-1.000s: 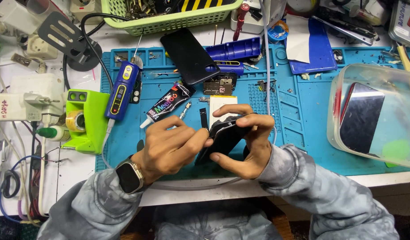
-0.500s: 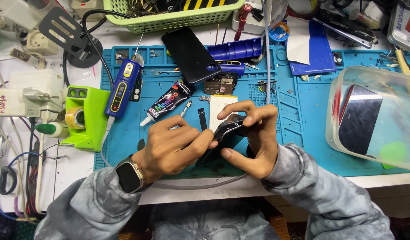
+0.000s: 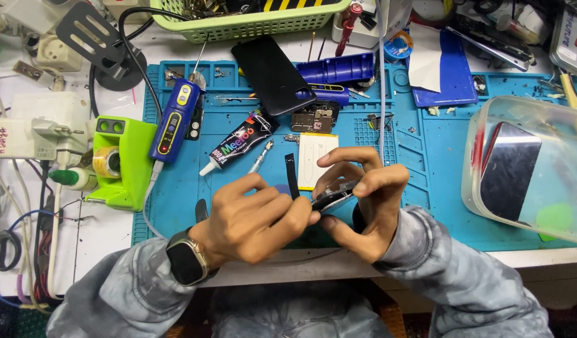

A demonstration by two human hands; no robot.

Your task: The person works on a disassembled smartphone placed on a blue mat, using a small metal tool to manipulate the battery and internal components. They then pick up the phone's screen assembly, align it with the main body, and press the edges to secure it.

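Gripped between left hand [image 3: 254, 219] and right hand [image 3: 363, 200]: black phone [image 3: 332, 195].

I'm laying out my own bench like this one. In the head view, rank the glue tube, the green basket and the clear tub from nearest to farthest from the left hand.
1. Glue tube: on the blue mat, just beyond the left hand.
2. Green basket: at the bench's far edge, straight beyond the hand.
3. Clear tub: far off on the right side, past the right hand.

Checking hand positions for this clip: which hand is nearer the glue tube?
Left. The left hand lies just below the glue tube; the right hand sits farther off, down to its right.
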